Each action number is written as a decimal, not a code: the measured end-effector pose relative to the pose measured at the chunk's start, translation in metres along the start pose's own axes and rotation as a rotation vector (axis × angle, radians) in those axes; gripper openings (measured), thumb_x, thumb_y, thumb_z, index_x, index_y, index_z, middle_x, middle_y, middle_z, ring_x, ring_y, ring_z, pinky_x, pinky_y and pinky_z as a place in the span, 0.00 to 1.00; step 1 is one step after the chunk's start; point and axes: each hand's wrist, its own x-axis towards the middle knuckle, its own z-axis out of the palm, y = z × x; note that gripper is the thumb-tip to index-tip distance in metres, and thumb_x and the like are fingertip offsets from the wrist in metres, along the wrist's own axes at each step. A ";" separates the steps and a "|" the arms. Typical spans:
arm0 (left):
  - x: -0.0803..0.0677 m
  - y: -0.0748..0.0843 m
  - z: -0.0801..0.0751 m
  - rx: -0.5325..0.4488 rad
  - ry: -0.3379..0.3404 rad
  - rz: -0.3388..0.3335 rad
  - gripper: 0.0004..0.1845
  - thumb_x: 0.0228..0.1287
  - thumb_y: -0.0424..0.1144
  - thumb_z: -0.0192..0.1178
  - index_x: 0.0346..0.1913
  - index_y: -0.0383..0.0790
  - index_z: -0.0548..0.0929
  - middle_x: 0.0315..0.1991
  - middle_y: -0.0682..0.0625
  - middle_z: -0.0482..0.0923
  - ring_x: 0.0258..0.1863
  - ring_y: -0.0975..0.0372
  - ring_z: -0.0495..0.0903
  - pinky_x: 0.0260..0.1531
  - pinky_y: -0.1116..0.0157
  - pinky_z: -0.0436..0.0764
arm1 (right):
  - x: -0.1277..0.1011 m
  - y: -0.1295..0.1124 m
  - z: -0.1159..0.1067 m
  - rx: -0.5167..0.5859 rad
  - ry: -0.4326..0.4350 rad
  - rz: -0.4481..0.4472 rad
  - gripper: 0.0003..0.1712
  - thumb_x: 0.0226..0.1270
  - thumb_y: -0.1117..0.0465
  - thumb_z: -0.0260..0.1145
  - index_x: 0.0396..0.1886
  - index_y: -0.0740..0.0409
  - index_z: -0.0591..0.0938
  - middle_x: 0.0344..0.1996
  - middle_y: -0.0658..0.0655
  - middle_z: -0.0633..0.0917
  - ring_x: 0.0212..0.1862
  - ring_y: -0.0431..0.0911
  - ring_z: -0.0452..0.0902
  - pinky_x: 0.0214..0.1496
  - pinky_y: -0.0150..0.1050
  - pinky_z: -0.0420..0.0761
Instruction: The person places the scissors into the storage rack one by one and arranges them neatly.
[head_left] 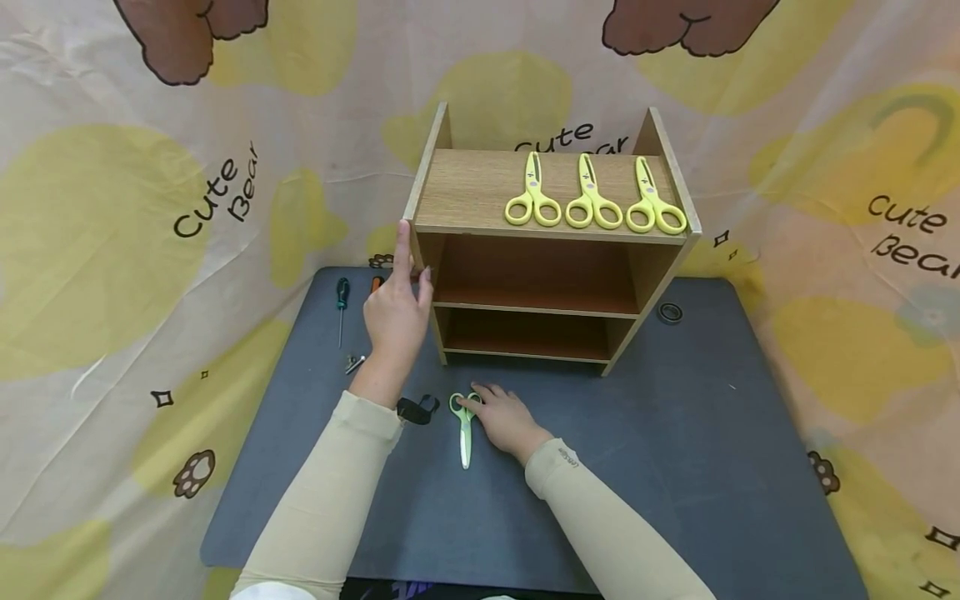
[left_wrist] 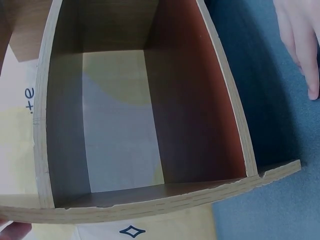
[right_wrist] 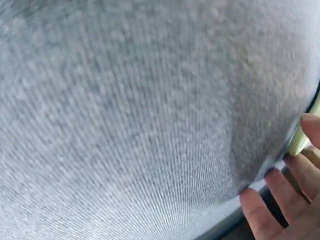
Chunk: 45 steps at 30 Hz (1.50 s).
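A wooden shelf unit [head_left: 536,313] stands on the table, its side panel [left_wrist: 150,202] close up in the left wrist view. My left hand [head_left: 396,312] is at its left side, index finger straight up against the panel; its other fingers are mostly hidden. My right hand [head_left: 504,419] is low over the table and pinches the handle of light green scissors [head_left: 465,437], whose blades point towards me. In the right wrist view the scissors handle [right_wrist: 298,142] shows between thumb and index finger. Three yellow scissors [head_left: 533,190] lie in a row on the top shelf.
A screwdriver [head_left: 342,304], an orange-handled tool [head_left: 377,284] and small metal pieces [head_left: 355,364] lie left of the shelf unit. A dark roll of tape [head_left: 670,312] is at its right. A printed cloth [head_left: 300,125] hangs behind the table [head_left: 675,467].
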 end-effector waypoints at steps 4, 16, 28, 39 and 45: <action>0.000 0.001 -0.001 -0.006 0.004 0.003 0.36 0.82 0.41 0.56 0.84 0.49 0.53 0.55 0.38 0.86 0.14 0.51 0.69 0.19 0.55 0.67 | 0.001 -0.001 0.007 -0.043 0.075 -0.013 0.25 0.84 0.62 0.53 0.73 0.41 0.79 0.73 0.57 0.75 0.72 0.55 0.69 0.68 0.57 0.74; 0.001 0.002 0.000 0.002 -0.001 -0.001 0.36 0.82 0.40 0.56 0.84 0.50 0.52 0.55 0.38 0.86 0.16 0.50 0.71 0.20 0.52 0.70 | 0.001 0.004 0.015 -0.110 0.248 -0.046 0.15 0.76 0.64 0.66 0.55 0.45 0.89 0.42 0.52 0.81 0.42 0.45 0.75 0.44 0.39 0.80; 0.000 0.001 0.001 0.005 0.020 -0.001 0.35 0.82 0.40 0.55 0.84 0.48 0.53 0.48 0.37 0.87 0.15 0.50 0.70 0.19 0.53 0.69 | -0.009 0.004 -0.006 0.171 0.194 -0.019 0.18 0.67 0.62 0.76 0.55 0.53 0.83 0.44 0.55 0.82 0.44 0.49 0.80 0.50 0.45 0.81; -0.001 0.002 0.000 -0.002 0.016 0.003 0.36 0.82 0.40 0.56 0.84 0.49 0.53 0.42 0.37 0.87 0.15 0.50 0.70 0.19 0.53 0.70 | -0.012 -0.003 -0.018 0.266 0.319 -0.092 0.16 0.65 0.66 0.77 0.49 0.51 0.82 0.44 0.50 0.87 0.47 0.47 0.84 0.52 0.44 0.82; -0.001 0.002 0.001 0.000 0.024 0.014 0.35 0.82 0.40 0.55 0.84 0.48 0.54 0.36 0.37 0.85 0.15 0.50 0.69 0.19 0.53 0.68 | -0.019 -0.005 -0.018 0.352 0.378 -0.123 0.16 0.65 0.64 0.76 0.51 0.51 0.86 0.46 0.48 0.87 0.47 0.44 0.86 0.51 0.41 0.84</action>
